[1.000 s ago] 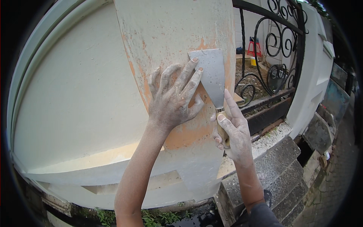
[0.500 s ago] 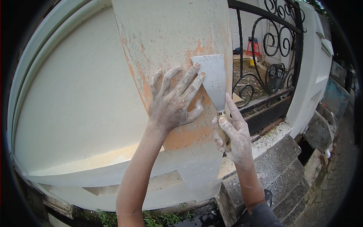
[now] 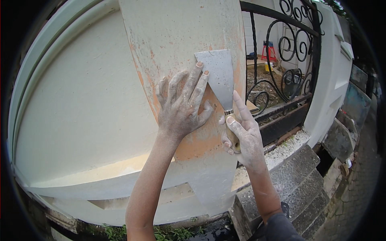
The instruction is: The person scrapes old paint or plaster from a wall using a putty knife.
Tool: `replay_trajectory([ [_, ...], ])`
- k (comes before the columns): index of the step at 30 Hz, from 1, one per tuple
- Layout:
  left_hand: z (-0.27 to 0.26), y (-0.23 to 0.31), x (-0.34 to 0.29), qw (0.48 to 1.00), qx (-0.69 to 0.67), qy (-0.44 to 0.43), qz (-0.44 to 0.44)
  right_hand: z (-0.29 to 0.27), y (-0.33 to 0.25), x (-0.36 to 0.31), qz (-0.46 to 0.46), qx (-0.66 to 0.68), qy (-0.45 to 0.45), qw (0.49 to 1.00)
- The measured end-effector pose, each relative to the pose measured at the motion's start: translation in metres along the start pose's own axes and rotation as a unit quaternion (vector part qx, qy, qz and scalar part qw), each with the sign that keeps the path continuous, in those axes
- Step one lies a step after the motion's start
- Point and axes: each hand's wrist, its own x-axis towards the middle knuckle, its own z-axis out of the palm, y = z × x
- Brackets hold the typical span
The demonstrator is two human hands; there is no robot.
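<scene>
A wide metal putty knife (image 3: 219, 76) with a wooden handle lies against the pillar (image 3: 181, 32), its blade pointing up. My right hand (image 3: 245, 138) is wrapped round the handle, with the index finger stretched along toward the blade. My left hand (image 3: 183, 102), fingers spread, has two fingertips on the blade's left edge. Both hands are coated in pale dust. Around the blade the pillar's cream paint is scraped and patchy, with orange bare patches (image 3: 197, 146) showing below and beside it.
Left of the pillar is a smooth cream wall panel (image 3: 80, 100). A black wrought-iron gate (image 3: 281, 24) stands to the right, with a red stool (image 3: 269, 52) and a yellow container (image 3: 268, 67) beyond it. Dark stone steps (image 3: 295, 172) lie at lower right; plants (image 3: 173, 232) grow below the wall.
The putty knife has slid up and slightly left on the pillar, my right hand moving with it. My left fingertips have shifted up and left along with the blade.
</scene>
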Motion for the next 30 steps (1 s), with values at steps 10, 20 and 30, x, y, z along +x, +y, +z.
replay_trajectory([
  [10,-0.004,0.001,0.0,0.998,-0.054,0.026,0.015,-0.005,0.001,-0.006,0.003,-0.007,0.005,1.0],
  [20,-0.002,0.0,-0.002,0.999,-0.045,-0.007,0.015,-0.002,-0.001,-0.006,-0.013,-0.011,0.001,1.0],
  [30,-0.004,0.0,-0.002,0.999,-0.006,-0.046,0.026,-0.004,0.002,-0.006,-0.012,-0.001,0.016,1.0],
])
